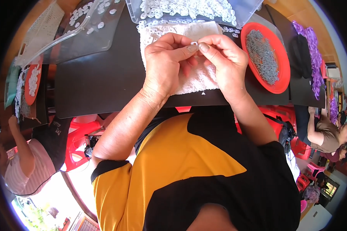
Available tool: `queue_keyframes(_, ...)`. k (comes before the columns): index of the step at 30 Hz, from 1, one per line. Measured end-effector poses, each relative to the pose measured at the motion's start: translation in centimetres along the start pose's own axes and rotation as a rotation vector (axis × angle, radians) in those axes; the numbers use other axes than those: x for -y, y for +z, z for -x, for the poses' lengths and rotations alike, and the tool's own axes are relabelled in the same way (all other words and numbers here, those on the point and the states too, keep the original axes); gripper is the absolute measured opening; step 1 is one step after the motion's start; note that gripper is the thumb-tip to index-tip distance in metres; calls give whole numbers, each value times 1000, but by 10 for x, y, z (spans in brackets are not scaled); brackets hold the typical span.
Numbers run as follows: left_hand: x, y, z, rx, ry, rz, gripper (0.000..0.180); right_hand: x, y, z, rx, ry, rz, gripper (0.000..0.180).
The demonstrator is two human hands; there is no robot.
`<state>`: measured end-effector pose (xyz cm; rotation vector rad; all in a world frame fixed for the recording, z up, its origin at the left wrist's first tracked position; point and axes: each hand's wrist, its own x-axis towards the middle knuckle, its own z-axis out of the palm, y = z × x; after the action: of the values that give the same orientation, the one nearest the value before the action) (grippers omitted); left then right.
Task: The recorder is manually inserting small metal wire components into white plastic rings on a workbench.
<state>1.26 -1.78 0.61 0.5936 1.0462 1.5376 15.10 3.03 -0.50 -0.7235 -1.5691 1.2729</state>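
Above a white towel [198, 79] on the dark table, my two hands meet fingertip to fingertip. My left hand [164, 63] pinches a small white plastic clip [194, 43] between thumb and forefinger. My right hand [229, 57] is closed in a pinch right beside the clip; whatever sits between its fingertips is too small and covered to make out. To the right of it stands a red oval plate [282, 73] heaped with thin grey nails [262, 56]. A clear plastic bin [247, 17] beyond the towel holds a pile of white clips [189, 9].
Loose white clips [235, 32] lie around the bin. A clear tray [75, 48] with scattered clips is at the far left. Purple material [310, 46] lies along the right. Other people sit at the left [29, 161] and right [327, 131], near red plastic stools [79, 144].
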Motion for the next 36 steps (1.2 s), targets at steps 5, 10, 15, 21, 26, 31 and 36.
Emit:
queue_keyframes(5,2,-3,-1,33,13,39,7,9,-2,1,-86,17,109,7)
queue_keyframes(10,2,-3,-1,84,11,8,8,11,-8,2,6,-78,269,6)
queue_keyframes(15,0,-5,-1,129,-1,83,10,11,-10,2,22,-151,295,5)
queue_keyframes(21,-3,-8,-4,185,-60,31,15,8,-15,0,-4,-402,431,7)
queue_keyframes(26,-8,-9,-3,213,-117,-47,18,6,-18,-2,45,-570,507,10)
queue_keyframes(31,-6,-7,-3,188,-89,-108,14,5,-17,1,34,-326,368,6)
queue_keyframes(36,-4,-6,-1,179,-74,-108,12,3,-19,4,48,-97,263,5)
